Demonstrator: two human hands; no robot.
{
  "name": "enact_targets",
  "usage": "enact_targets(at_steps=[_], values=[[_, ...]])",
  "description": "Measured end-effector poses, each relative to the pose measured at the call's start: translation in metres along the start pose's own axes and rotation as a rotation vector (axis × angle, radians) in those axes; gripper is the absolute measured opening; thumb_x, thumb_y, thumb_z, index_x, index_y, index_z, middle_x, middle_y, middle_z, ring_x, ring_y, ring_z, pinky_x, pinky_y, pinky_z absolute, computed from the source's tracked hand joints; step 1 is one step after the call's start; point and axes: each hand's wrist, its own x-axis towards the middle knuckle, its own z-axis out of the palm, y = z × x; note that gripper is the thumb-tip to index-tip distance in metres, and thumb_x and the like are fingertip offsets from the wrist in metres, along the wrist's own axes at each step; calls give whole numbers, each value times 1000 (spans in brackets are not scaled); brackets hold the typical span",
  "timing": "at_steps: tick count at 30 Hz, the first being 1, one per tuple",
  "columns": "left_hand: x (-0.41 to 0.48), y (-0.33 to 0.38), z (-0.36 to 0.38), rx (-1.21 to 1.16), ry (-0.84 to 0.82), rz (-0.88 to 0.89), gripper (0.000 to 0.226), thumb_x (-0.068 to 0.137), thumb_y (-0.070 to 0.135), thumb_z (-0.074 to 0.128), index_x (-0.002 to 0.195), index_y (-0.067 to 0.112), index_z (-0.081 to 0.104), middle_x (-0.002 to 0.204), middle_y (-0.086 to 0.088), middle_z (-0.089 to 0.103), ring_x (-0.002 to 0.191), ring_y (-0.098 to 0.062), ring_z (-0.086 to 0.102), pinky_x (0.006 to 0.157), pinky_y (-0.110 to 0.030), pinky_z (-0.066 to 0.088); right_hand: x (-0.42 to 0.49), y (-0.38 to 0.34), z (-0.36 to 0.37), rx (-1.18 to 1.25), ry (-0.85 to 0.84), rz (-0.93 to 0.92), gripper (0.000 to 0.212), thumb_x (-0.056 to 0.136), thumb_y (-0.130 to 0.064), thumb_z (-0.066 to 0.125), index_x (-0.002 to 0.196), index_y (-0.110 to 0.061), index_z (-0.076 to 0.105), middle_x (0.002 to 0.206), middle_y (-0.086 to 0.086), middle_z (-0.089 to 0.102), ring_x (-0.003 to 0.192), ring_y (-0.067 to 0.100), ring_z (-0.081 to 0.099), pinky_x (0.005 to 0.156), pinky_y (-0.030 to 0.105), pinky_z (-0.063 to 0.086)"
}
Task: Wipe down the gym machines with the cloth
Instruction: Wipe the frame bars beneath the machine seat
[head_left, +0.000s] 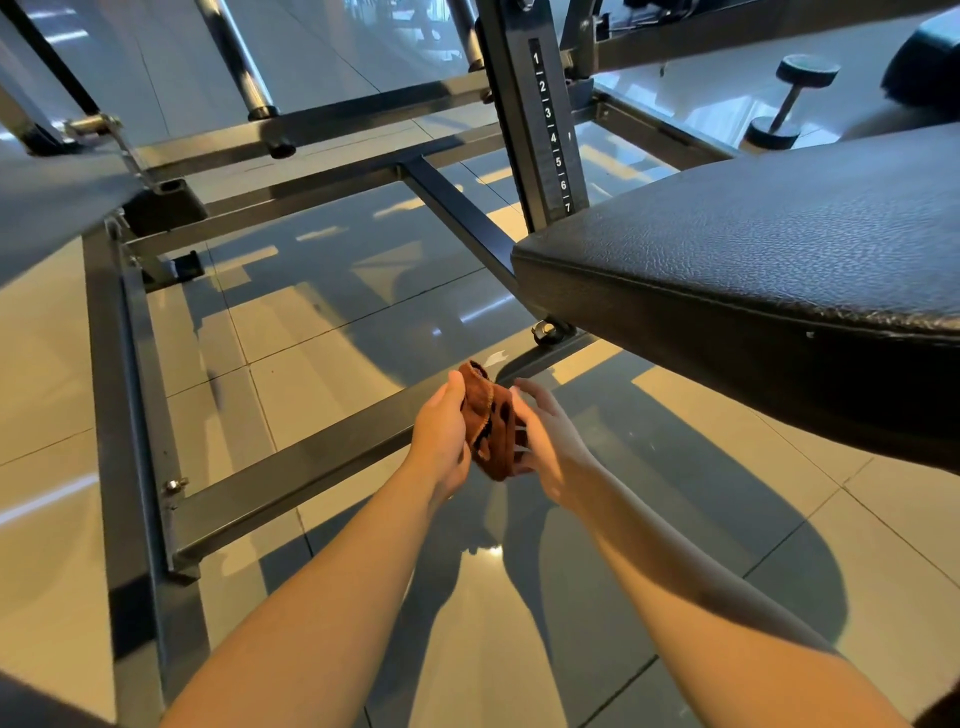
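Forearms (322, 597) over tiled floor (52, 389); padded seat (753, 244) right, numbered post (550, 130) far. Brown cloth (488, 426) gripped by left hand (441, 436), fingers curled; right hand (550, 441) touching it, fingers loosely spread.

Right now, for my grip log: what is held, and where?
The left hand grips the bunched cloth by its left side; the right hand touches its right side.

Glossy tiled gym floor in warm, slanting light

Large pale tiles (47, 364) with thin dark grout lines cover the floor (322, 395), which is polished enough to mirror bright streaks and bluish-grey patches. Warm light falls across it, and long dark shadows (675, 467) stripe the tiles. A small white glare spot (483, 553) shines near the middle. At the upper right a black dumbbell (792, 101) stands tilted, one end on the floor and the other raised.
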Motion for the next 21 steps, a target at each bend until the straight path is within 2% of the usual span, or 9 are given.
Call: enact_targets(at_steps=[3,6,8,10,12,14,16,19,21], values=[[3,3,-2,-73,-5,-7,40,107,48,38,111,19,66,94,-11,77,98,-28,73,96,-49,54,5,5,-1,-83,72,-77,22,102,-15,57,121,-20,68,108,14,74,96,30,73,91,54,58],[4,7,0,-25,35,42,39,108,47,38,102,18,65,86,-6,73,93,-24,72,84,-39,56,6,1,0,-92,184,-158,26,106,-11,46,110,-18,71,111,13,70,100,27,71,90,49,59],[9,6,1,139,118,109,34,107,47,40,113,23,64,100,-3,71,101,-22,68,80,-32,55,10,-3,-1,-71,245,-187,26,108,-14,41,111,-23,66,111,7,66,103,25,68,91,47,60],[8,2,-1,281,180,205,32,105,44,46,129,26,57,123,2,62,112,-17,61,75,-20,50,13,-8,-1,-27,268,-222,23,108,-15,41,110,-27,61,115,9,64,104,25,68,88,44,61],[4,-2,-4,393,171,350,37,102,39,54,138,28,52,134,7,50,116,-7,53,76,-10,45,13,-11,1,11,267,-255,24,108,-13,43,104,-25,63,117,14,63,102,27,69,77,38,62],[1,-10,-5,471,28,460,35,101,34,58,136,31,55,133,11,51,117,-5,53,87,-15,49,12,-12,2,63,232,-272,24,107,-10,44,102,-18,65,114,18,65,97,29,71,70,38,61],[0,-13,-6,460,-105,417,33,101,29,60,133,35,58,129,11,59,117,-7,58,90,-23,55,10,-11,3,117,186,-268,22,106,-5,45,107,-12,66,107,19,69,91,28,73,74,41,61],[1,-11,-5,436,-90,356,25,99,22,62,119,37,64,117,9,66,109,-8,64,92,-31,58,8,-6,1,71,167,-294,22,103,-6,54,119,-12,67,104,10,74,93,20,74,79,35,61],[2,-10,-1,450,-34,361,20,99,19,61,112,34,66,110,7,69,104,-10,66,95,-41,57,13,-2,0,-171,247,-391,20,100,-17,61,118,-20,70,101,0,73,92,9,72,78,23,58]])
